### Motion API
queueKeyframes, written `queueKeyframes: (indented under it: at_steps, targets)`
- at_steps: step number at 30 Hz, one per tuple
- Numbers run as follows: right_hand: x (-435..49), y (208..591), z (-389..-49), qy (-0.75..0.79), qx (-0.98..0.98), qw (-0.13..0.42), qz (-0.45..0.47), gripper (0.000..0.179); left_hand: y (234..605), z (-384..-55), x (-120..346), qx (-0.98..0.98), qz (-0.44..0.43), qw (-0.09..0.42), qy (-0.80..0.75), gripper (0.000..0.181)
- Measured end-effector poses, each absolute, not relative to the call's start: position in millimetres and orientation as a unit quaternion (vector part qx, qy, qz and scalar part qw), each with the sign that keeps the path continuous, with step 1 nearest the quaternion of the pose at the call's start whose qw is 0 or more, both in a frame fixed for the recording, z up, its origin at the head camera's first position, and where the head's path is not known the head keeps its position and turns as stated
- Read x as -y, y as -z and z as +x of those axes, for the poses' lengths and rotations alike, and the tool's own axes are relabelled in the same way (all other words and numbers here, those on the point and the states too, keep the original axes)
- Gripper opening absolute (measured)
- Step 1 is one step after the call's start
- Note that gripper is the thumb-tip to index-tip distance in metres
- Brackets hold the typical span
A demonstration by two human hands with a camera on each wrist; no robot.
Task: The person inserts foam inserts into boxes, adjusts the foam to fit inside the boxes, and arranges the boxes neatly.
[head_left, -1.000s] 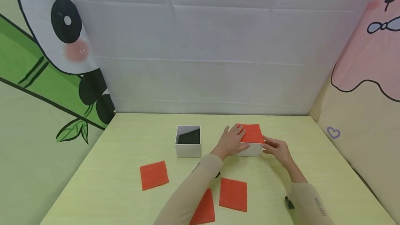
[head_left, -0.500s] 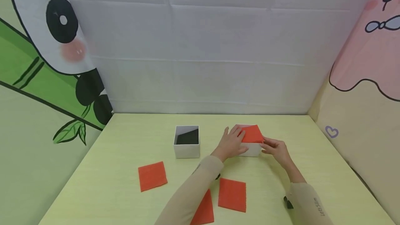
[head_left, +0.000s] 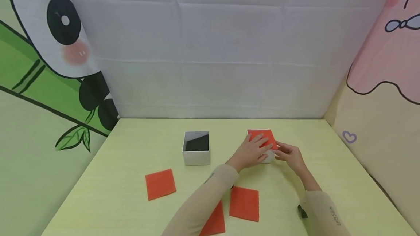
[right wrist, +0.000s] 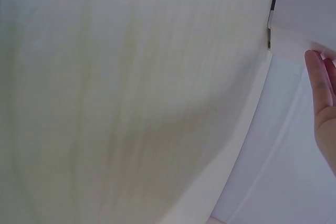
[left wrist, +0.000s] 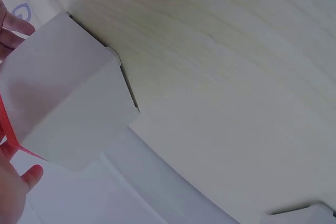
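Observation:
In the head view, my left hand (head_left: 251, 152) lies palm down with extended fingers on a red cloth square (head_left: 268, 134). The square covers most of the top of a white box (head_left: 269, 156), and a strip of rim shows at the back left. My right hand (head_left: 290, 157) touches the box's right side with its fingertips, near the square's front right corner. The left wrist view shows the box walls (left wrist: 63, 87) and a red edge hanging over them. In the right wrist view, nearly straight fingers (right wrist: 315, 69) rest against the box wall. The box's inside is hidden.
A second white box (head_left: 197, 158) stands uncovered to the left, with something dark or shadow inside. Red squares lie on the table (head_left: 108, 192): one at the left (head_left: 160, 185), one in front (head_left: 244, 204), another partly under my left sleeve (head_left: 214, 221). A white curtain closes the back.
The red square has shifted rightward on the box, baring the rim at the back left. My left hand has since moved right across the square. The right hand stays nearly still.

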State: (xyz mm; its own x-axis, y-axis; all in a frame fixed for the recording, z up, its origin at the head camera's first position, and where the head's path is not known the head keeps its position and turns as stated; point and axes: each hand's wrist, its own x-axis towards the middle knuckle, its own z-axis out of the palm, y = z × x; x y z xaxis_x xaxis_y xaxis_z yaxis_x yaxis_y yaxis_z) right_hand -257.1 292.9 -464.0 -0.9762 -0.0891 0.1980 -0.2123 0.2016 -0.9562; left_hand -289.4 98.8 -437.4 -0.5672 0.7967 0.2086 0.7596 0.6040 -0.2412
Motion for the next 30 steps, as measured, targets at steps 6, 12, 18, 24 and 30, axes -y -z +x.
queueKeyframes:
  at_steps: [6, 12, 18, 24, 30]
  targets:
    - [-292, 464, -257, -0.620, 0.777, 0.056, 0.097, 0.044, 437, -291, -101, 0.894, -0.422, 0.136, -0.070, 0.043]
    - [-291, 462, -255, -0.613, 0.783, 0.051, 0.085, 0.045, 437, -292, -101, 0.900, -0.416, 0.111, -0.062, 0.046]
    - [-292, 462, -254, -0.616, 0.781, 0.046, 0.087, 0.049, 438, -291, -101, 0.896, -0.415, 0.119, -0.101, 0.050]
    - [-293, 463, -255, -0.618, 0.778, 0.053, 0.094, 0.048, 434, -292, -107, 0.887, -0.428, 0.132, -0.116, 0.054]
    - [-291, 462, -253, -0.629, 0.770, 0.048, 0.095, 0.046, 430, -294, -113, 0.883, -0.444, 0.112, -0.108, 0.057]
